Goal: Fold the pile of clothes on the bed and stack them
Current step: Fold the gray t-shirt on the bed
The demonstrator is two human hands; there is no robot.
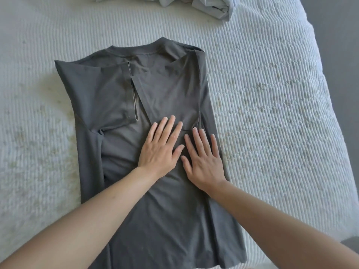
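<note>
A dark grey t-shirt (116,98) lies spread lengthwise on the bed, collar at the far end, with both sides and sleeves folded in over its middle. My left hand (161,146) rests flat on the shirt's centre, fingers spread. Right beside it my right hand (204,160) presses flat on the folded-in right side, fingers apart. Neither hand grips any cloth. The shirt's hem runs out of view at the bottom edge. A pile of pale blue-grey clothes (211,5) sits at the far edge of the bed, partly cut off by the top of the view.
The bed has a white ribbed cover (272,94) with faint yellowish speckles. Its right edge curves down to a grey floor (342,45) on the right.
</note>
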